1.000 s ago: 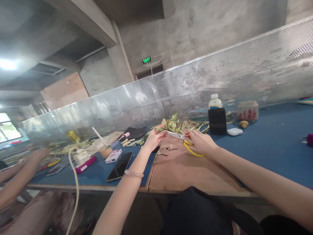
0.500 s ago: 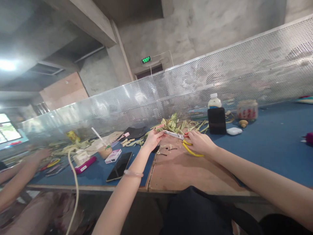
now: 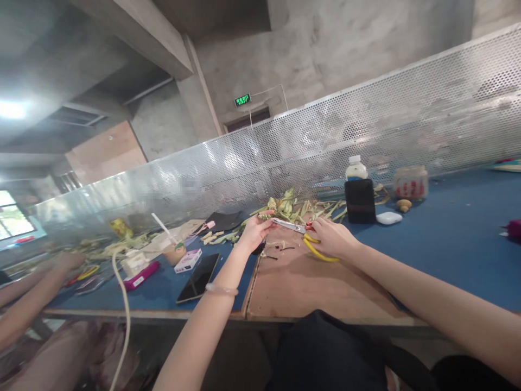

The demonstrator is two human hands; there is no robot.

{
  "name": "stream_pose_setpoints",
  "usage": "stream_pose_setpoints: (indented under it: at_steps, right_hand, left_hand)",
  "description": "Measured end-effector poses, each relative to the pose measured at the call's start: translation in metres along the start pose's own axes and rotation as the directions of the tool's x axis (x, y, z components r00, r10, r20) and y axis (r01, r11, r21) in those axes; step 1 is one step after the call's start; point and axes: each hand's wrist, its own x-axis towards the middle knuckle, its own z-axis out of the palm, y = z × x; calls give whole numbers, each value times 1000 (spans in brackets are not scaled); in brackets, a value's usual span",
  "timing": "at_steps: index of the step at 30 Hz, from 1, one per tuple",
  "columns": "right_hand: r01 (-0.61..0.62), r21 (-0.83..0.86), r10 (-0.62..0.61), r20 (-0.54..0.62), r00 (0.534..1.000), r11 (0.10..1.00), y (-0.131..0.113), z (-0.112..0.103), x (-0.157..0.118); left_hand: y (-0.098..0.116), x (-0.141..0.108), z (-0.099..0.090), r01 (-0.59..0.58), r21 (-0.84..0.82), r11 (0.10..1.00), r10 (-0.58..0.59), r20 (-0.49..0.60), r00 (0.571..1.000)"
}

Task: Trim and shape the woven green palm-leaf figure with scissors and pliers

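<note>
My right hand (image 3: 331,236) is closed on a pair of scissors (image 3: 299,228) with yellow and red handles. The blades point left and reach the fingertips of my left hand (image 3: 255,232). Those left fingers are pinched together at the blade tips; what they hold is too small to make out. Just behind lies a heap of pale green husk-like strips (image 3: 287,203). Small dark and pale scraps (image 3: 279,248) are scattered on the brown board (image 3: 313,288) below the blades.
On the left are a phone (image 3: 198,278), a small box (image 3: 188,260), a cup with a straw (image 3: 174,252) and another person's hand (image 3: 71,262). A dark upright device (image 3: 360,201), bottle (image 3: 355,167), white case (image 3: 388,218) and jar (image 3: 411,183) stand right.
The other person's hand at the left has shifted slightly. My hands and the scissors are almost where they were.
</note>
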Motion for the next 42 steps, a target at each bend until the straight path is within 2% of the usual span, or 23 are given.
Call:
stream_pose_setpoints:
  at_steps: [11, 18, 22, 31, 42]
  right_hand:
    - [11, 3, -11, -12, 1000, 1000, -1, 2, 1]
    - [-97, 77, 103, -84, 991, 992, 0, -2, 1]
    - [-135, 74, 141, -84, 986, 988, 4, -1, 2]
    - [-89, 59, 93, -82, 992, 994, -1, 0, 1]
    - [-86, 29, 88, -67, 994, 996, 0, 1, 1]
  left_hand:
    - [0, -1, 0, -14, -5, 1000, 14, 16, 1000]
    - [2, -2, 1, -14, -34, 999, 13, -20, 1000]
    - [2, -1, 0, -4, -47, 999, 1, -58, 998]
    - [1, 1, 0, -33, -52, 998, 29, -85, 996]
    - [1, 1, 2, 3, -84, 996, -13, -115, 993]
